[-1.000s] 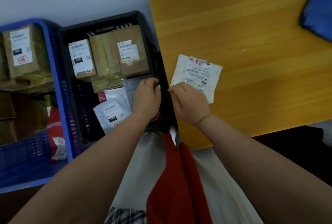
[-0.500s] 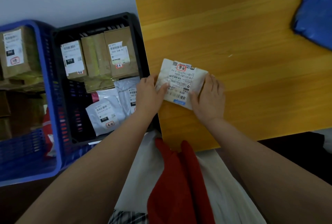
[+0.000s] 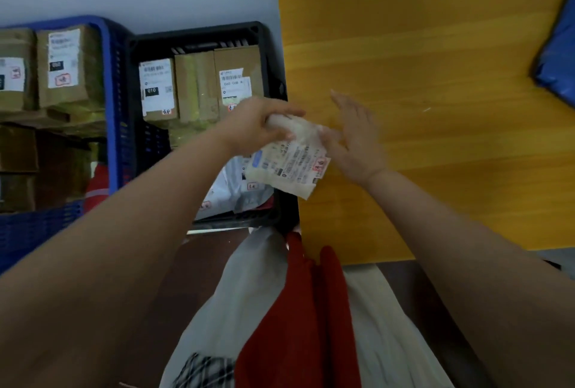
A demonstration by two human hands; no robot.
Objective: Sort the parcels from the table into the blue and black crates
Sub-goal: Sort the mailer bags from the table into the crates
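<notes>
Gripping a white labelled parcel (image 3: 287,158) over the black crate (image 3: 199,37), left hand (image 3: 258,126); right hand (image 3: 354,135) spread; box label (image 3: 151,90) reads "010".

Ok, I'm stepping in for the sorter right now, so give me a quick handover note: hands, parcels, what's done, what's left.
Left hand: grips the top edge of the white soft parcel, held over the black crate's right rim.
Right hand: open, fingers straight, beside the parcel above the yellow table.
Done: cardboard boxes and white mailers lie in the black crate; labelled boxes sit in the blue crate.
Left: place the held parcel, then sort the blue mailer bag at the table's far right edge.
</notes>
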